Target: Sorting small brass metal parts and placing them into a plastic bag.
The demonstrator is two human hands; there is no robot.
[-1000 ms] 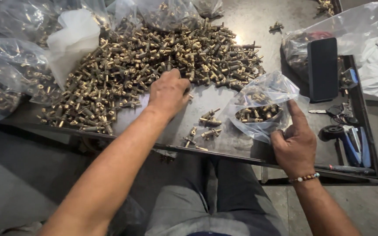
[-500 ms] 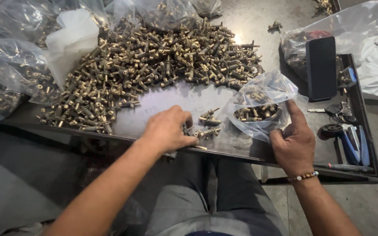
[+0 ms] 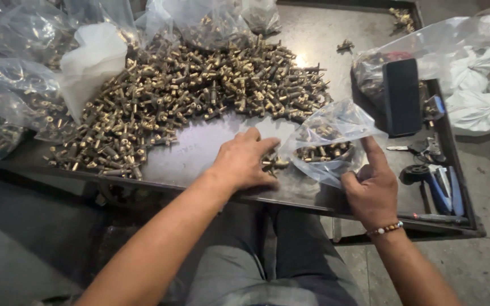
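At the bench's near edge, the left hand closed its fingers over a few brass fittings. The right hand pinched open a clear bag, barely filled; the big pile remained.

Metal tray under brass fittings, plastic bags.

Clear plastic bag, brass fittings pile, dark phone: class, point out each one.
clear plastic bag [image 3: 336,122], head view, on its upper film.
brass fittings pile [image 3: 199,90], head view, on the heap's middle.
dark phone [image 3: 402,96], head view, on its flat back.
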